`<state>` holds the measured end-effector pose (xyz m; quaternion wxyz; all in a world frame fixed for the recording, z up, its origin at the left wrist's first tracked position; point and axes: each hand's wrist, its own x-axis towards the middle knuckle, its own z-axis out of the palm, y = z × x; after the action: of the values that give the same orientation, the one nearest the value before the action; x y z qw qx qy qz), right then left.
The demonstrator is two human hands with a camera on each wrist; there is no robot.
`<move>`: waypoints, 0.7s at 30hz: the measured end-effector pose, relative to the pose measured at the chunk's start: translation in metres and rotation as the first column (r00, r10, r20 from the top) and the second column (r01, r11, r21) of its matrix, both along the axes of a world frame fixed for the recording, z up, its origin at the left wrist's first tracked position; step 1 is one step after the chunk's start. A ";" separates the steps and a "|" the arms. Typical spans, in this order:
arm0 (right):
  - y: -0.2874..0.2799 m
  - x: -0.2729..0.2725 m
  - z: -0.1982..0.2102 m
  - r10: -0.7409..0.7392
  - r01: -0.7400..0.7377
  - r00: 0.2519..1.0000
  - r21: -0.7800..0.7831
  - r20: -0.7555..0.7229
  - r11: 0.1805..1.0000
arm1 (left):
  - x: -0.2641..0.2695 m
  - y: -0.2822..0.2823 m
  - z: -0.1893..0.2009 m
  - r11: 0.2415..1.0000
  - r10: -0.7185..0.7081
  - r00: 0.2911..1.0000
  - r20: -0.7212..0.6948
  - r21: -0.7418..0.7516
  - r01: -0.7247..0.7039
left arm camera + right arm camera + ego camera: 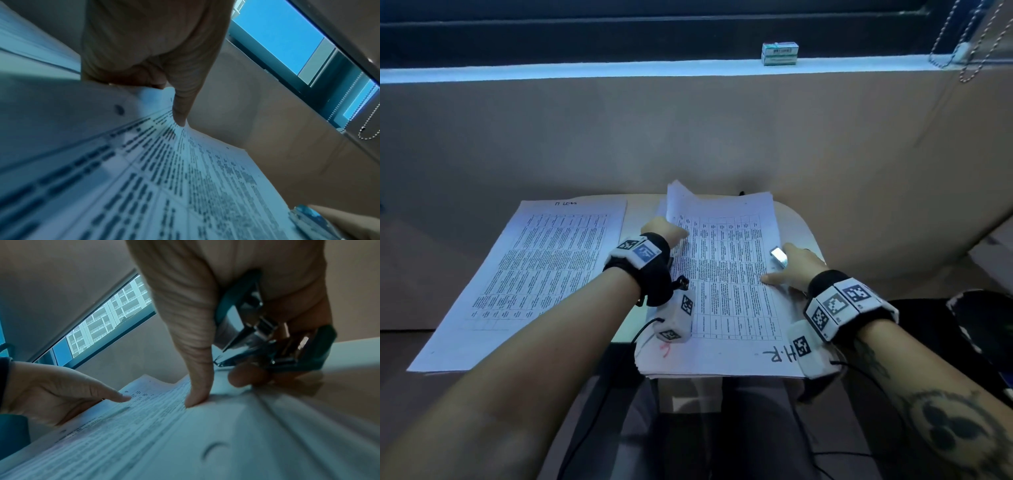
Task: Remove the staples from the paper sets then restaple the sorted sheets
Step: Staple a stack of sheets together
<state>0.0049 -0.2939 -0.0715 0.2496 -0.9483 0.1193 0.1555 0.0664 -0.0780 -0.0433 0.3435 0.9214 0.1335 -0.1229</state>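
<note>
Two stacks of printed paper lie on the counter: the left stack sits apart from your hands, and the right stack lies under both. Your left hand pinches the lifted far-left corner of its top sheet, thumb on the print. Your right hand presses its thumb on the stack's right edge while its other fingers curl around a stapler. Only the right wrist view shows the stapler's teal body and open metal mouth; the head view shows just a bright metal end. A small box stands on the window ledge.
</note>
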 end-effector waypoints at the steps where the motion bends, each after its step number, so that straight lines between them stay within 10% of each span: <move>1: 0.000 0.000 -0.001 -0.003 0.003 1.000 0.006 0.001 1.000 | 0.002 -0.001 0.001 1.000 0.012 1.000 0.018 0.013 -0.012; 21: -0.002 0.003 -0.007 -0.015 0.015 1.000 0.015 0.009 1.000 | 0.008 -0.003 0.009 0.968 0.180 0.983 0.035 -0.185 -0.171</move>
<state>0.0075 -0.2962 -0.0789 0.2582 -0.9462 0.1241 0.1503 0.0739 -0.0813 -0.0346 0.4389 0.8737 0.1940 -0.0801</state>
